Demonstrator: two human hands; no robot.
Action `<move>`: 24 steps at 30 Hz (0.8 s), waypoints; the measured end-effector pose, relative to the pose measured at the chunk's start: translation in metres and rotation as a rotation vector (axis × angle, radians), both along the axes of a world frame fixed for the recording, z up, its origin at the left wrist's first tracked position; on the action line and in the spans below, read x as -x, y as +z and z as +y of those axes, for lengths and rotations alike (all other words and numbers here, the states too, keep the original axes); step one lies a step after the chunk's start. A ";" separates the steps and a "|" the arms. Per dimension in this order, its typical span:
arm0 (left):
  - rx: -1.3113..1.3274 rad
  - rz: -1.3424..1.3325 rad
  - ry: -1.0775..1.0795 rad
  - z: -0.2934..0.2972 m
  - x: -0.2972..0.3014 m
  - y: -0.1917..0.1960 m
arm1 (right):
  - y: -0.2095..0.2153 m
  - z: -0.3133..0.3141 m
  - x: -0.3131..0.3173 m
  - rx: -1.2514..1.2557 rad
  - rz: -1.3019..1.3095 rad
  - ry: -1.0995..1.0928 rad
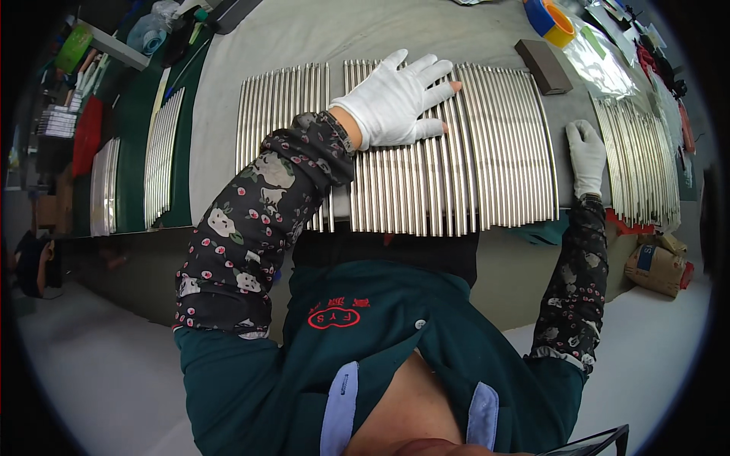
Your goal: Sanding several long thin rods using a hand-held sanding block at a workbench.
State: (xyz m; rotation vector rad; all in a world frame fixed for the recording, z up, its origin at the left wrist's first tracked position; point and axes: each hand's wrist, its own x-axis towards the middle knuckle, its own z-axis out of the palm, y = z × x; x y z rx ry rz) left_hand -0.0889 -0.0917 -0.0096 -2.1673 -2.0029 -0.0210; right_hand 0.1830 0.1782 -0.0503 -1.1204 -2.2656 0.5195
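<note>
Many slim, shiny metal rods (509, 152) lie side by side in a wide row on the grey cloth. My left hand (399, 99), in a white glove with two bare fingertips, rests flat across their far part with its fingers spread. To its left lies another group of rods (270, 106), with a narrow gap between the groups. My right hand (586, 156), also in a white glove, is on the cloth between the wide row and a further bundle of rods (639, 163) at the right. Its fingers are curled together, and whatever may be inside them is hidden.
A dark grey block (543, 67) sits beyond the row's right end, near a blue and yellow tape roll (549, 23). Clear plastic sheet (601, 64) lies at the far right. More rods (163, 159) lie on the green surface at left. The table's front edge is close to my body.
</note>
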 end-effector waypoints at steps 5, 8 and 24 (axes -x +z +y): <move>-0.047 0.016 0.006 0.005 0.000 -0.007 | -0.002 0.005 -0.005 0.041 0.038 0.025; 0.015 -0.009 0.008 0.010 -0.002 -0.002 | 0.019 -0.039 0.007 0.051 0.367 0.241; 0.003 -0.042 0.027 0.015 -0.008 -0.004 | 0.090 -0.224 0.038 -0.070 0.049 1.220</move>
